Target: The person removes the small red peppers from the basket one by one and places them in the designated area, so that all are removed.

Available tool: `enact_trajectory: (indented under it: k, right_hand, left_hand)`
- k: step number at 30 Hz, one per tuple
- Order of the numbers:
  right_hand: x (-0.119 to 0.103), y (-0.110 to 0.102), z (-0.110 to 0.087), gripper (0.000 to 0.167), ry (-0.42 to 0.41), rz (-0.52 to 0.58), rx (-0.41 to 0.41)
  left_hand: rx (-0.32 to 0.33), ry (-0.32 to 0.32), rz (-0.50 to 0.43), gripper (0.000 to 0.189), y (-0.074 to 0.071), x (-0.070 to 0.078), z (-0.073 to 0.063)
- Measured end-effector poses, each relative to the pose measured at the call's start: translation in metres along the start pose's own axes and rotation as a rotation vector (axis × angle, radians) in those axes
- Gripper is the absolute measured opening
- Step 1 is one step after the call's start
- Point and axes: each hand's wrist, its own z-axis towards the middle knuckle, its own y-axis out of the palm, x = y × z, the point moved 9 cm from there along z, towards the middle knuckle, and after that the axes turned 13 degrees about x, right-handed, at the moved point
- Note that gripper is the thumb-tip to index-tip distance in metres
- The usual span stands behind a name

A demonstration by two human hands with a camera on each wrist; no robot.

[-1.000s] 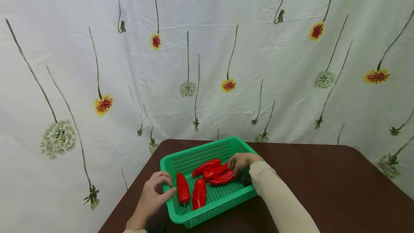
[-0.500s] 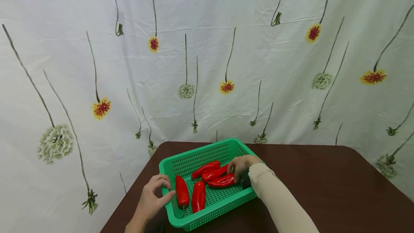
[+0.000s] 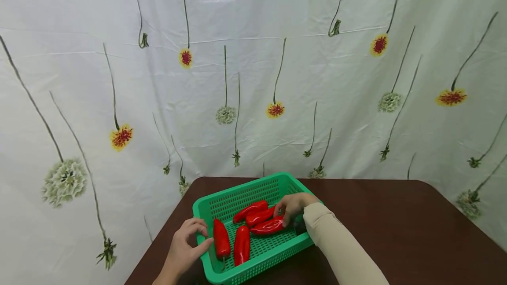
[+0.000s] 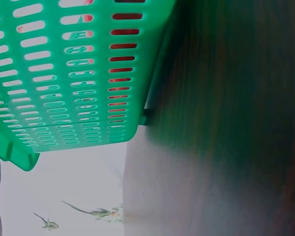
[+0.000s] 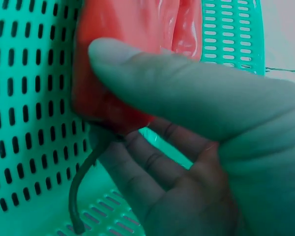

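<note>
Low at the centre of the head view, a red pepper (image 3: 266,227) lies inside the green basket (image 3: 277,250), the lowest in the frame of three bunched together. Your right grip (image 3: 292,208) pinches it at the stem end, thumb on one face, fingers behind. Expect it to be light and fairly stiff, with a glossy skin that may slide under a loose pinch and could crease under a hard one. The broad shoulder next to the stem (image 5: 73,196) looks your best hold; the stem itself seems thin enough to snap. Your left grip (image 3: 185,243) arches at the basket's left rim, but whether it is closed on that rim you cannot tell: the left wrist view catches only a strip at its left edge. Across the right wrist view your thumb covers part of the pepper, whose far end is cut off at the top. Below your right grip, a dark object (image 3: 299,227) is hard to identify.
</note>
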Motion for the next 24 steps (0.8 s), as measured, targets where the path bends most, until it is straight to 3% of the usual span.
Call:
enact_trajectory:
  k: [7, 13, 24]
  right_hand:
    - [-0.016, -0.012, -0.003, 0.035, -0.092, 0.15, 0.066]
    - [-0.027, -0.028, -0.014, 0.036, -0.122, 0.236, 0.102]
    - [-0.033, -0.056, -0.054, 0.038, -0.108, 0.47, 0.231]
  left_hand:
    - [-0.001, 0.006, 0.005, 0.037, 0.0, 0.001, 0.0]
    - [-0.004, 0.009, 0.007, 0.036, 0.001, 0.001, 0.002]
    - [-0.007, 0.027, 0.016, 0.038, 0.002, 0.001, 0.002]
